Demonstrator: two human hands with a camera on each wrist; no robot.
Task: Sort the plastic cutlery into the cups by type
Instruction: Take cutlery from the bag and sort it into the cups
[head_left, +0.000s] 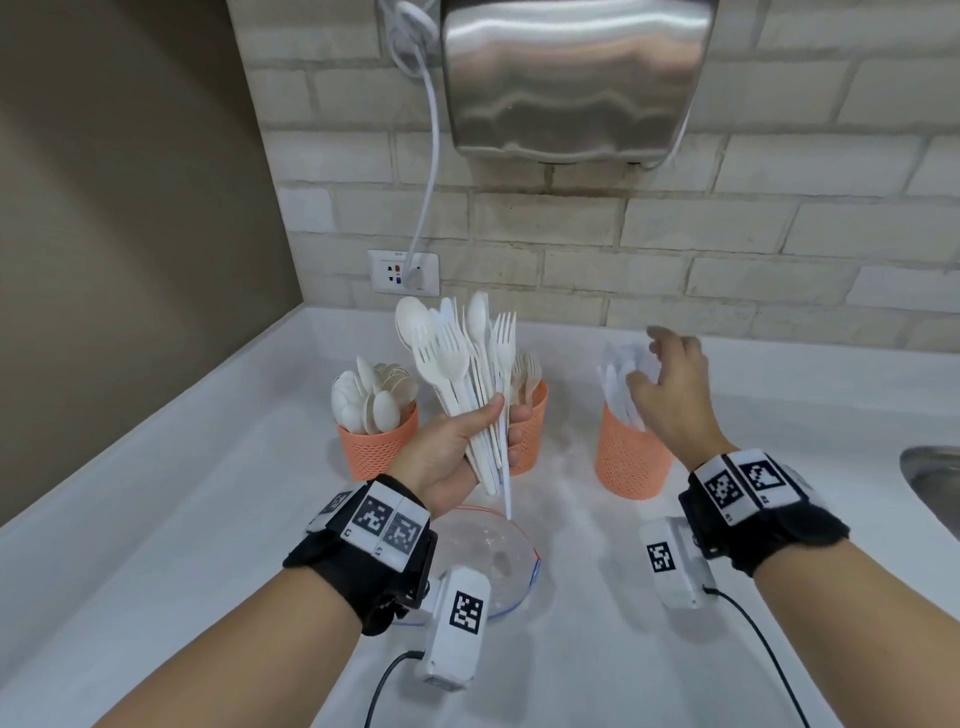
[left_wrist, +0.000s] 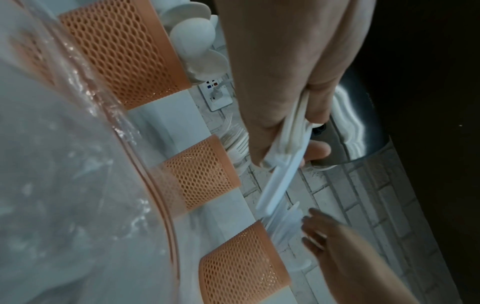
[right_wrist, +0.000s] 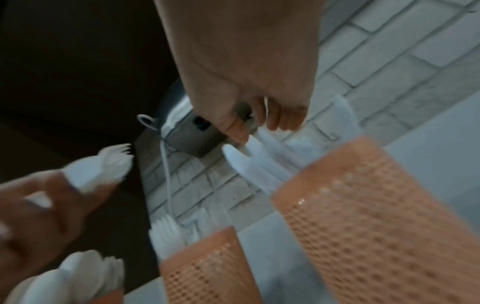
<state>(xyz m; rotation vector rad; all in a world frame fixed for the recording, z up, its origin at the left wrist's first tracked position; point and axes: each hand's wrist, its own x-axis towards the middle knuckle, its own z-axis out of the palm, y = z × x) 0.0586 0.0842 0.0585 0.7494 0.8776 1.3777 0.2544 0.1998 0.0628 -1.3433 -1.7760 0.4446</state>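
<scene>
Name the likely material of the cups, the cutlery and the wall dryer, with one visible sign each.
Cups: probably matte orange plastic; perforated mesh walls.
Cutlery: white plastic, thin, slightly glossy.
Dryer: brushed metal, likely stainless steel; wavy reflections.

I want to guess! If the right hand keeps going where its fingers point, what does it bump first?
Probably the white knives standing in the right orange cup; the right hand is just above them, though depth is unclear.

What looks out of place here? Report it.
Nothing spilled or damaged. One piece in the left hand's bundle has slid lower than the rest, its tip hanging over the plastic bag.
</scene>
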